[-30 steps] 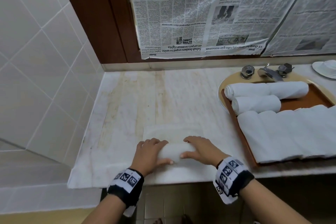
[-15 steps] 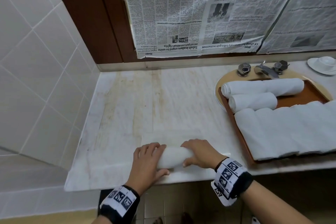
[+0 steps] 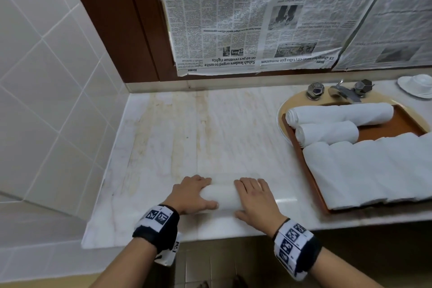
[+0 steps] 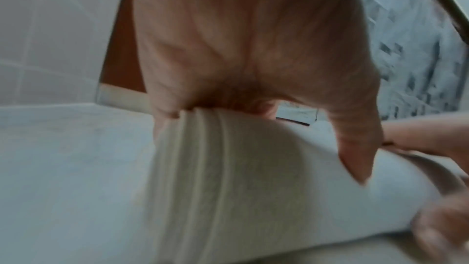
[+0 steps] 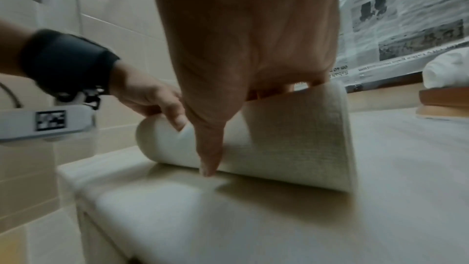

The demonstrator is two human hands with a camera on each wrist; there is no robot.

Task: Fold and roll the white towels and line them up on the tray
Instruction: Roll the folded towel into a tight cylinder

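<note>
White towel (image 3: pixel 219 196) roll lies cupped under left hand (image 3: pixel 191 194) and right hand (image 3: pixel 256 199), grips curled.

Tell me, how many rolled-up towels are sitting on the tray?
2. The long roll lies at the back of the tray, by the faucet; the short roll lies just in front. The flat towels nearer could hide more.

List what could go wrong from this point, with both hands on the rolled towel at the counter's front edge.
1. The rolled towel lies close to the counter front edge, so a backward slip could drop it.
2. Left hand and right hand cover only the ends; on lifting, the roll may loosen.
3. The tray shows little bare space among the other towels, so placing could disturb them.
</note>
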